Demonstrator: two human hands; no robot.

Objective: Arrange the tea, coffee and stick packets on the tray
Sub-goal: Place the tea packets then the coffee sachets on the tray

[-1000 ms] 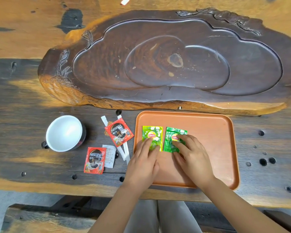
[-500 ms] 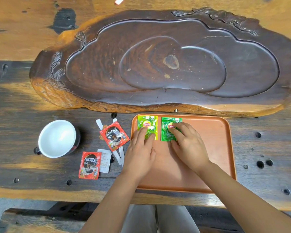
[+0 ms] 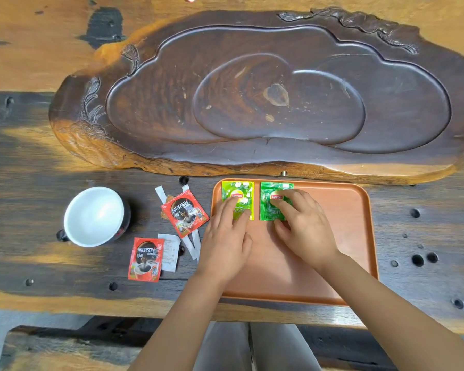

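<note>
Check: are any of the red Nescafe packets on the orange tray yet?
No: both Nescafe packets lie on the table left of the tray, which holds only two green Lipton packets.

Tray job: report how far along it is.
Done: two green tea packets lie side by side at the tray's far edge. In hand: the left hand and right hand press them flat. Left: two red coffee packets and the white sticks lie on the table.

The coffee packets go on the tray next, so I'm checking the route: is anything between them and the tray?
Nothing blocks it. The upper coffee packet lies on white stick packets just left of the tray; the lower coffee packet overlaps a white packet. Only bare table lies between.
</note>
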